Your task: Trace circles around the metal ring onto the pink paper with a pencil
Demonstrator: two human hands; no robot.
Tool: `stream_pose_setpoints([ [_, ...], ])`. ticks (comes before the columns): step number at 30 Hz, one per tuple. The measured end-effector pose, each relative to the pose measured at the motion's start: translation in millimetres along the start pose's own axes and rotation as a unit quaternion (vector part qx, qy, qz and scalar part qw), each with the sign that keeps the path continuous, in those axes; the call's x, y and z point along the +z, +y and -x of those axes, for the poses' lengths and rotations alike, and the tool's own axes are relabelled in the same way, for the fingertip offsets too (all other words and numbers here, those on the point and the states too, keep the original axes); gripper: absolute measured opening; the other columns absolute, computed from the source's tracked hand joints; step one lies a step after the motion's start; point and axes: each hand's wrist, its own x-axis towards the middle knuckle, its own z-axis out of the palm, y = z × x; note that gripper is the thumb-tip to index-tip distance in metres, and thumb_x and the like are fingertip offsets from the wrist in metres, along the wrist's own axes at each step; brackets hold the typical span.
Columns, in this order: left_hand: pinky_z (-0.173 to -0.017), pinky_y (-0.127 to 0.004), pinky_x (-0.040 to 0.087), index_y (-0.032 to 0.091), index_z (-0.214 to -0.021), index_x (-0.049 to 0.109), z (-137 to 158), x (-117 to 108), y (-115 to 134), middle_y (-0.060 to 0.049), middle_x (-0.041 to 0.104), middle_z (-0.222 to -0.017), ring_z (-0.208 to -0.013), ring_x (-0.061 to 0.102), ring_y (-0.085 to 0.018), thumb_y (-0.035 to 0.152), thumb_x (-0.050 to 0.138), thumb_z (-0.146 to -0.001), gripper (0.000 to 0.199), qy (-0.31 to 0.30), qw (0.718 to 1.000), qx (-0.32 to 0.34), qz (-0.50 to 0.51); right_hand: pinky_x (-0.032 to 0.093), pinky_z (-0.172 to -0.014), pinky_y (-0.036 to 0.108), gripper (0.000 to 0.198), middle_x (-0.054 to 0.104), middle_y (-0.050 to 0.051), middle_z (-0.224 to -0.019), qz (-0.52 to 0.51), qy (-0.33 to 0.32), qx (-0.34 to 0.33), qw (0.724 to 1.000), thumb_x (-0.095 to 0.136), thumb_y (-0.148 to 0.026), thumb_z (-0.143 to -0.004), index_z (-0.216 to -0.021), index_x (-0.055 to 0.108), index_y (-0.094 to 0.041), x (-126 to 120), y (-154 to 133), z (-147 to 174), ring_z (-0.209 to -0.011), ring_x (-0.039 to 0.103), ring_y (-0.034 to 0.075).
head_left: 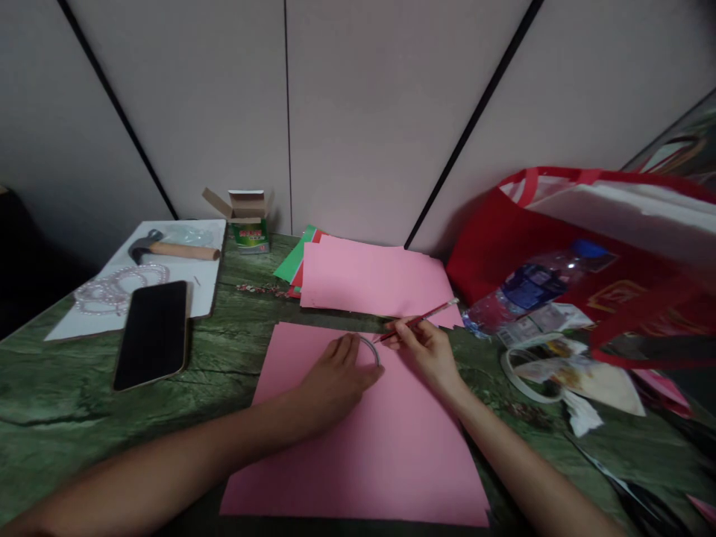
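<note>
Before me lies a large sheet of pink paper [358, 447], with more sheets showing under its edges. My left hand [338, 377] rests on it, fingertips and thumb pressed around a thin grey ring [371, 347] that lies flat near the sheet's top edge. Part of the ring is hidden under the fingers. In my right hand [426, 349], a dark red pencil [417, 321] is pinched at a slant. Its tip points down to the paper just right of the ring.
Behind lies a pink paper stack [369, 276]. Leftward are a phone [152, 335], a hammer [176, 249], clear beads [120, 287] and a small open box [250, 233]. Rightward are a red bag [486, 231], a plastic bottle [526, 287], a tape roll [512, 373] and scissors [626, 488].
</note>
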Motion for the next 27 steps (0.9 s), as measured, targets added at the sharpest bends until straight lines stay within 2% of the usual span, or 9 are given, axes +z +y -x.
stream_pose_setpoints([
  [4,-0.095,-0.043,0.035,0.021,-0.129,0.041,-2.4,-3.1,-0.7,-0.016,0.044,-0.129,-0.121,0.041,-0.031,0.01,0.046,-0.083,0.047,0.013,1.0,-0.004,-0.014,0.058,-0.07,0.041,0.039,0.069,0.004,-0.072,-0.064,0.049,0.018,0.997,0.068,-0.055,-0.069,-0.082,0.06,-0.019,-6.0,8.3,10.0,-0.066,0.069,0.023],
  [7,-0.09,-0.041,0.038,0.014,-0.123,0.044,-5.9,-7.5,0.1,-0.017,0.052,-0.118,-0.112,0.047,-0.029,0.01,0.043,-0.086,0.038,0.009,0.999,-0.013,-0.039,0.057,-0.075,0.041,0.04,0.07,0.005,-0.069,-0.052,0.061,0.017,0.997,0.066,-0.055,-0.071,-0.084,0.066,-0.018,-9.0,14.5,13.5,-0.069,0.069,0.023],
  [12,-0.09,-0.041,0.039,0.014,-0.108,0.053,-8.4,-12.8,-2.8,-0.017,0.053,-0.115,-0.112,0.047,-0.03,0.016,0.048,-0.087,0.022,-0.007,0.999,-0.003,-0.039,0.057,-0.071,0.037,0.039,0.073,0.01,-0.079,0.007,0.037,0.022,0.999,0.065,-0.055,-0.071,-0.072,0.07,-0.016,-12.2,13.4,14.8,-0.07,0.069,0.023],
  [20,-0.09,-0.041,0.04,0.017,-0.106,0.056,-9.2,-18.8,-5.8,-0.013,0.054,-0.109,-0.108,0.048,-0.028,0.02,0.05,-0.088,0.019,-0.012,1.0,-0.005,-0.011,0.057,-0.068,0.038,0.032,0.073,0.007,-0.072,0.029,0.001,-0.017,0.999,0.062,-0.05,-0.076,-0.08,0.069,-0.018,-13.5,7.9,23.4,-0.069,0.069,0.024],
  [27,-0.088,-0.04,0.041,0.016,-0.1,0.057,-10.6,-26.8,-5.6,-0.01,0.055,-0.102,-0.102,0.049,-0.026,0.019,0.049,-0.088,0.014,-0.028,1.0,-0.004,0.012,0.056,-0.073,0.036,0.024,0.073,0.008,-0.082,0.092,-0.013,-0.021,0.995,0.06,-0.043,-0.081,-0.085,0.068,-0.02,-19.3,8.0,57.5,-0.078,0.07,0.023],
])
